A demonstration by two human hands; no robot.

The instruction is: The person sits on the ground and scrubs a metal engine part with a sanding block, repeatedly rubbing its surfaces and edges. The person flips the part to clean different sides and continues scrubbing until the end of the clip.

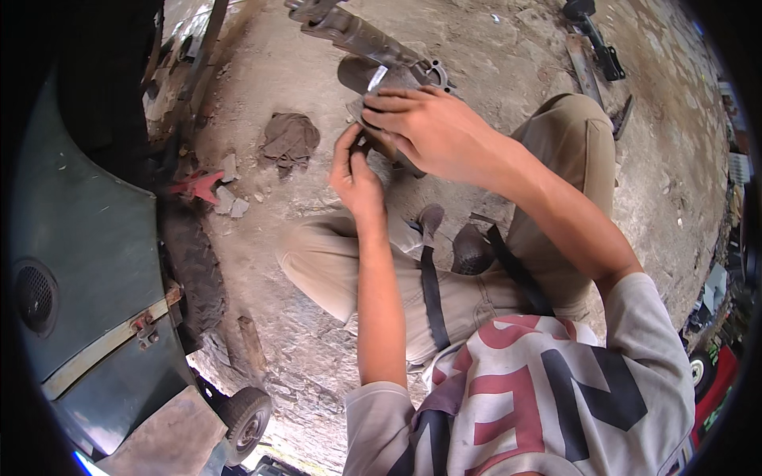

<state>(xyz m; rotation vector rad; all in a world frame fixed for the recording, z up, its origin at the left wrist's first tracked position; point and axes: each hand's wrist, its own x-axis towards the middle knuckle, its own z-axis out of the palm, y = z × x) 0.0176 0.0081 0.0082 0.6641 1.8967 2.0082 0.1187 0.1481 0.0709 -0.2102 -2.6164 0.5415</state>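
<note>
A thin grey piece [400, 78], its material unclear, is held between my two hands in front of my knees. My right hand [431, 131] lies across it from the right, fingers pointing left and curled over its edge. From below, my left hand [362, 181] grips the lower left edge with thumb and fingers bent; the fingertips are partly hidden. A small white strip [377, 78] shows just above my right fingers. Behind the hands, a long metal assembly with a tubular cast body [363, 37] slants across the ground, ending in a bracket [439, 74].
A crumpled brown rag [290, 141] lies left of my hands. Beyond it are a red metal part [197, 185], stone chips [229, 201], a knobby tire [191, 271] and a green vehicle panel [98, 238]. A black strut-like part [598, 50] and a flat metal bar [583, 68] lie upper right.
</note>
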